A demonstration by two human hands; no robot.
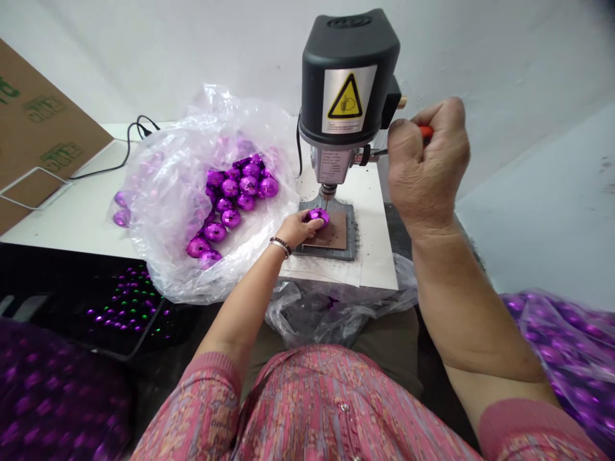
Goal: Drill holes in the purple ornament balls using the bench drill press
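While our right hand (pixel 427 173)'s clenched round the drill handle (pixel 426 134), our left hand (pixel 293 231) pinches a ball (pixel 319 216), probably to steady it.

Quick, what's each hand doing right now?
Left hand: closed on a purple faceted ball under the drill press.
Right hand: closed around the drill press's red-tipped lever.

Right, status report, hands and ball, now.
Left hand holding purple ball under drill bit. Right hand gripping red lever handle. Left fingers close to bit; bag of balls to the left.
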